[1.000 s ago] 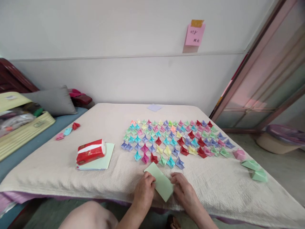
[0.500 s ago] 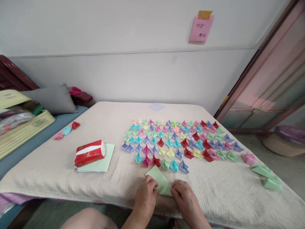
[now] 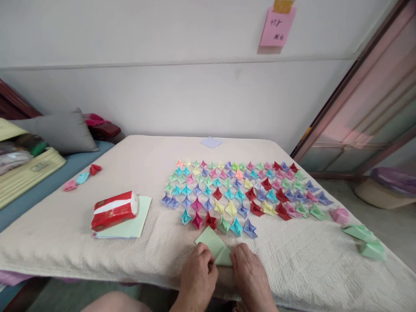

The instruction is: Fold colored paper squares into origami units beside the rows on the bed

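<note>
A light green sheet of folding paper lies near the front edge of the cloth-covered table, with one corner folded over. My left hand is closed at its left lower edge, fingers curled and pressed to the paper. At the right corner, my right hand presses with its fingers together on the paper's edge. Just beyond the sheet stand rows of small folded paper boats in many colours, the nearest being a green boat.
A red tissue pack lies on a stack of paper at left. Small folded pieces sit farther left, green ones at right. A lilac sheet lies at the back. A pink note hangs on the wall.
The view has tilted down and shifted slightly. My hands stay on the green sheet; the left fingers have curled in more, and the right hand has moved slightly left along the paper.
</note>
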The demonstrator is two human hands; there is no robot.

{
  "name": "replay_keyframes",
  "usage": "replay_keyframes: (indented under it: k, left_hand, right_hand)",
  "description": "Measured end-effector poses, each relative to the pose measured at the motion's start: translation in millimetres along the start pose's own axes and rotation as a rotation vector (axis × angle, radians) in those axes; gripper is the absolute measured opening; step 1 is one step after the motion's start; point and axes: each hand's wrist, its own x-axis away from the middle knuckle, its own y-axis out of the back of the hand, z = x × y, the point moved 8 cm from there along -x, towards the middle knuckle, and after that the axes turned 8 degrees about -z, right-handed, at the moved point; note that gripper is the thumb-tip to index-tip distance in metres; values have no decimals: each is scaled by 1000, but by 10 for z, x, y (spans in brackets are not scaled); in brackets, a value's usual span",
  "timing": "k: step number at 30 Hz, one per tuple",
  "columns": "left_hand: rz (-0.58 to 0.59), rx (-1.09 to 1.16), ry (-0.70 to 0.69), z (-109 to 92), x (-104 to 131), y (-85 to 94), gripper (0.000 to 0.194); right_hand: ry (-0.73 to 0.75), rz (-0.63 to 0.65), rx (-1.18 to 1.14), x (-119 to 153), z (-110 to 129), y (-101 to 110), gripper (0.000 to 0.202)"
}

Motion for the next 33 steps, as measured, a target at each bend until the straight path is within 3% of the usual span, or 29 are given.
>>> replay_keyframes:
  k: [16,28,33]
  left_hand:
    - [-34,-210,29,26,10,-62,19]
    - [-117,-273,-69,-27,17,-103,22]
    - [-207,-298,-152,-48,92,-81,25]
  right_hand:
    - [-51,71,106,-15,-42,-70,31]
    - [-68,147,128,-21,-47,-102,23]
    - [-59,191,126,-49,-28,-93,24]
